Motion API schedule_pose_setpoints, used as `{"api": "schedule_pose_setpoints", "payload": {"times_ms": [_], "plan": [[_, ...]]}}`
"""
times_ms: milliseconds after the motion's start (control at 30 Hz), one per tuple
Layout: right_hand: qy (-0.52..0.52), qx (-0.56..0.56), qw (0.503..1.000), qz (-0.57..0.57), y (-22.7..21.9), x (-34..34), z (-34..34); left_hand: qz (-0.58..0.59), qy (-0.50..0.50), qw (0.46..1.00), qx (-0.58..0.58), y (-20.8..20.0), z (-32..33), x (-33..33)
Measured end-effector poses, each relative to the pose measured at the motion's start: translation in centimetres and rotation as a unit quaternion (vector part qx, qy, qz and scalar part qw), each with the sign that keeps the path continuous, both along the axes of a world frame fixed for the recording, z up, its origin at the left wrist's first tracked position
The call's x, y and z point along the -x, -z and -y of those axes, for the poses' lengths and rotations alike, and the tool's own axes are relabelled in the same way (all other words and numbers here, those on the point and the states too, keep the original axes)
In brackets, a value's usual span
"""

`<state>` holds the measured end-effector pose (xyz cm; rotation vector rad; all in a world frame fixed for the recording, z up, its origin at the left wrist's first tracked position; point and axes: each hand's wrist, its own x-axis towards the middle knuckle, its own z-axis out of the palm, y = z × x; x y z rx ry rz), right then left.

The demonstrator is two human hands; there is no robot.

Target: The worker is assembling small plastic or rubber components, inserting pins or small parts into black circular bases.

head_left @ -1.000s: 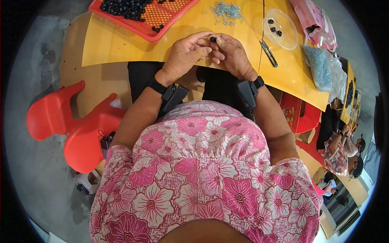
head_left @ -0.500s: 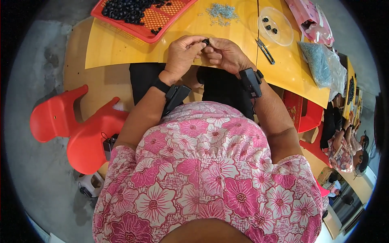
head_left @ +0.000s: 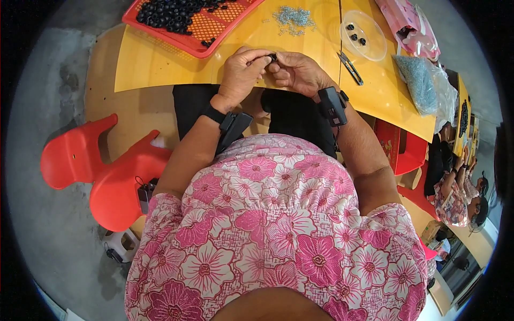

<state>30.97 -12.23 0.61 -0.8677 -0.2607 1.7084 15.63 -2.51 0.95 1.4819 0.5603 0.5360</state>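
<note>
Over the near edge of the yellow table (head_left: 160, 67), my two hands meet at a small black round part (head_left: 272, 58). My left hand (head_left: 243, 72) pinches it between thumb and forefinger. From the other side my right hand (head_left: 298, 72) closes its thumb and fingers on the same part, its other fingers curled. Whether a screw is in the part is too small to tell. Beyond the hands lies a loose pile of small silvery screws (head_left: 294, 17). Left of it, a red plastic basket (head_left: 201, 52) holds many black parts (head_left: 171, 15) like the one I grip.
Right of my hands lie thread snips (head_left: 350, 68) and a clear round dish (head_left: 375, 51) with several black parts. A clear bag of silvery screws (head_left: 416, 83) and a pink bag (head_left: 409, 27) stand farther right. Red chairs (head_left: 72, 155) are at left; other people (head_left: 450, 198) sit far right.
Both hands stay almost in place around the black part, with only slight finger and wrist shifts. The whole view has drifted a little.
</note>
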Motion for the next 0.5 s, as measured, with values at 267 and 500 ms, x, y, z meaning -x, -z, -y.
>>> {"api": "schedule_pose_setpoints", "payload": {"times_ms": [267,500], "plan": [[-0.022,-0.051,0.995,-0.082,-0.1,-0.4,0.1,0.000,0.004,1.000,0.011,-0.5,0.0,0.0],[0.027,-0.069,0.997,0.000,-0.1,1.1,0.4,-0.007,0.047,0.998,0.040,-0.5,-0.4,0.1]]}}
